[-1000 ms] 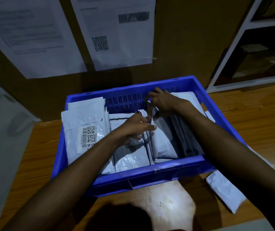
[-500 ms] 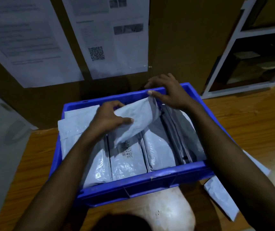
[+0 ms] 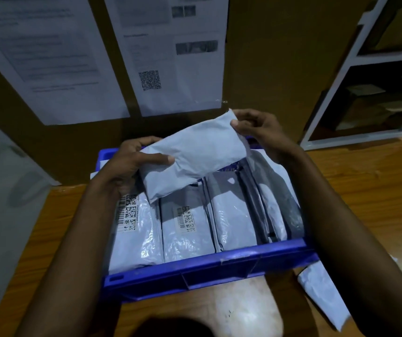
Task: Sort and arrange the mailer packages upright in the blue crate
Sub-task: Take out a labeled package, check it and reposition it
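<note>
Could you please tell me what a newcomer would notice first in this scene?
First, the grey mailer held tilted above the blue crate, the left hand gripping its near end and the right hand pinching its far corner. Below it, packed mailers sit side by side, two showing barcode labels. A loose mailer lies on the wooden table right of the crate.

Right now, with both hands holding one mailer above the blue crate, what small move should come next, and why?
Probably turn the mailer on edge and lower it among the packed mailers. The left hand and right hand hold it slanted above the blue crate, while the others already stand in rows.
</note>
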`<state>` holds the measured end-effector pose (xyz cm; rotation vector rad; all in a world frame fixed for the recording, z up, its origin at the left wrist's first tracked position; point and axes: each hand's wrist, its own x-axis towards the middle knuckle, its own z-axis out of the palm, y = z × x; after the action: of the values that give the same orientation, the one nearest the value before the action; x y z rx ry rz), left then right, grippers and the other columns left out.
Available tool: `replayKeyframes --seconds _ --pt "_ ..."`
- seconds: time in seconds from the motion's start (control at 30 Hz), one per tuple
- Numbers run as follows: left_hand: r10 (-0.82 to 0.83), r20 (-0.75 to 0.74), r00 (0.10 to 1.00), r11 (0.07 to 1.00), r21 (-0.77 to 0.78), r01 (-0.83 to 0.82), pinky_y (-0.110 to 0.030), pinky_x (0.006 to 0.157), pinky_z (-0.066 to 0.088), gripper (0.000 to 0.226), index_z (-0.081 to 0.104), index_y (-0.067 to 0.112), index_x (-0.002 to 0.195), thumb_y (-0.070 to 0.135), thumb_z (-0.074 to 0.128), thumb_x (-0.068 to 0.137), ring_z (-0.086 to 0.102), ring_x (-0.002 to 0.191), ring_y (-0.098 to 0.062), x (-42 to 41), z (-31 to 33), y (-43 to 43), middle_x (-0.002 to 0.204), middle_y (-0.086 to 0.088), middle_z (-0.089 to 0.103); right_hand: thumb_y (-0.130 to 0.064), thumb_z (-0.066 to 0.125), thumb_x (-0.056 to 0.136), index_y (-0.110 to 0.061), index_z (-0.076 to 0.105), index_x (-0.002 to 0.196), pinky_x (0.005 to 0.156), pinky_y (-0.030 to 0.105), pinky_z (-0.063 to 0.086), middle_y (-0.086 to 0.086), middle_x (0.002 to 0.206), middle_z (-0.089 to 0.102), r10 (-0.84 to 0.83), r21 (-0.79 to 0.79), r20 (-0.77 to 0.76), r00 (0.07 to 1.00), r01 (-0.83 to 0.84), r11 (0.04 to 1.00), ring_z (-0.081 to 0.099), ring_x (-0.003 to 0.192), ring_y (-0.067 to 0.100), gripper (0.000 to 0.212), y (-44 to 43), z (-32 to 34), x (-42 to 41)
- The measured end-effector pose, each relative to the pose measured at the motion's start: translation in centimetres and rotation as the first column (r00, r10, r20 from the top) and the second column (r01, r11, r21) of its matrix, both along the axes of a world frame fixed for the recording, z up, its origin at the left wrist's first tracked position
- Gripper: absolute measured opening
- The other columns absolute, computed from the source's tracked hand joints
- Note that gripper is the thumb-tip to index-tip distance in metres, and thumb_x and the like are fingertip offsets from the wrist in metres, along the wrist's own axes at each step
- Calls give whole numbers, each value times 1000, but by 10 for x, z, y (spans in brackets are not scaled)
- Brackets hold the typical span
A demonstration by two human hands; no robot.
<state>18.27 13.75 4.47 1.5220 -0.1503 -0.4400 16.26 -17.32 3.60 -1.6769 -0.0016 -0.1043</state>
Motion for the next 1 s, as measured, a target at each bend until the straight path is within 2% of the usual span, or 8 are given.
replayKeyframes --seconds 0.17,0.27,0.33,0.43,0.6,0.77,0.87,1.0 --pt "160 -62 985 949 -265 -170 -42 81 63 66 60 6 133 -14 73 71 72 103 -30 2 0 -1 119 -14 72 -13 77 90 -15 63 117 70 41 56 18 99 69 -171 148 80 982 158 976 71 87 24 30 -7 3 2" --pt "227 31 973 928 -311 -206 -28 69 63 67 54 6 137 -21 67 77 74 98 -23 4 -3 0 123 -15 69 -12 82 86 -22 57 97 69 35 42 9 79 55 -253 168 120 960 232 958 58 76 18 29 -13 -1 3" --pt "248 118 962 926 -321 -200 -27 74 61 65 55 9 134 -19 70 77 68 114 -25 5 -4 -2 132 -14 63 -11 82 86 -23 57 90 65 30 39 3 74 51 -250 175 144 958 224 959 54 72 13 28 -15 -3 2" --pt "317 180 931 907 -343 -243 -26 78 60 56 57 15 123 -18 70 79 70 109 -14 5 -3 -6 126 -5 63 -5 71 94 -21 67 96 69 33 49 -2 89 70 -194 123 172 966 174 977 63 84 13 17 -20 -1 -3" --pt "339 197 920 915 -294 -275 -39 68 62 18 69 17 98 2 72 89 68 97 -13 7 -6 -3 103 5 69 30 42 90 -9 69 126 92 39 60 4 119 75 -22 -4 184 983 23 1000 69 114 22 60 -27 1 -9" --pt "316 43 948 889 -364 -280 -33 62 63 21 71 9 114 14 55 102 74 98 -22 9 -1 0 114 -4 76 15 61 93 -1 63 133 96 31 59 10 126 71 -26 -43 276 961 39 998 70 117 18 43 -22 -1 -11" --pt "232 -47 972 852 -473 -226 -33 68 63 34 69 2 119 10 39 106 72 103 -29 10 1 3 121 -11 74 11 65 92 1 67 128 85 30 62 2 117 77 -106 -17 307 946 117 993 74 107 19 37 -26 -3 -6" --pt "126 -33 991 860 -495 -126 -30 75 62 55 58 1 135 -18 32 89 68 114 -38 10 -5 3 132 -21 65 3 67 93 2 70 118 56 23 56 -7 88 79 -205 -3 306 930 216 976 70 71 8 26 -30 -8 1"
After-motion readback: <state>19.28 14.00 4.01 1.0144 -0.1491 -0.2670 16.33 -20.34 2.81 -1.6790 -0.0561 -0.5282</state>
